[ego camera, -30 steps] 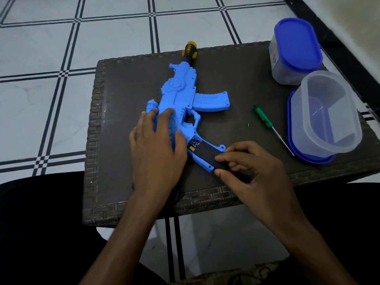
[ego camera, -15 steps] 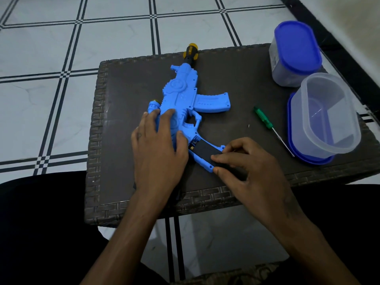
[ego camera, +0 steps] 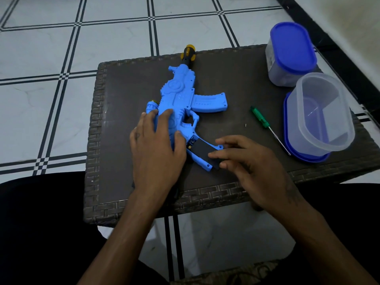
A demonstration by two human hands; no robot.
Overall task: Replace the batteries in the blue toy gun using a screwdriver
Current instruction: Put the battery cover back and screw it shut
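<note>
While the blue toy gun (ego camera: 181, 99) lies flat near the middle of the dark wicker-edged bench (ego camera: 236, 79), its long axis runs from about 12 o'clock to 5 o'clock, with the yellow-and-black muzzle (ego camera: 188, 55) overhanging the far edge and the grip end nearest the person. The left hand (ego camera: 156, 149) rests on the body of the gun, fingers straight and spread, hiding part of it. The right hand (ego camera: 246, 163) has its fingers pinched on a black battery cover (ego camera: 202, 151) over the grip; what lies under the cover is mostly hidden. A green screwdriver (ego camera: 265, 125) lies at 3 o'clock of the gun, apart from it, tip toward a clear tub (ego camera: 320, 114) resting on a blue lid. A lidded container (ego camera: 291, 54) stands at 2 o'clock, by the bench's right edge. Bare bench surface lies left of the gun.
</note>
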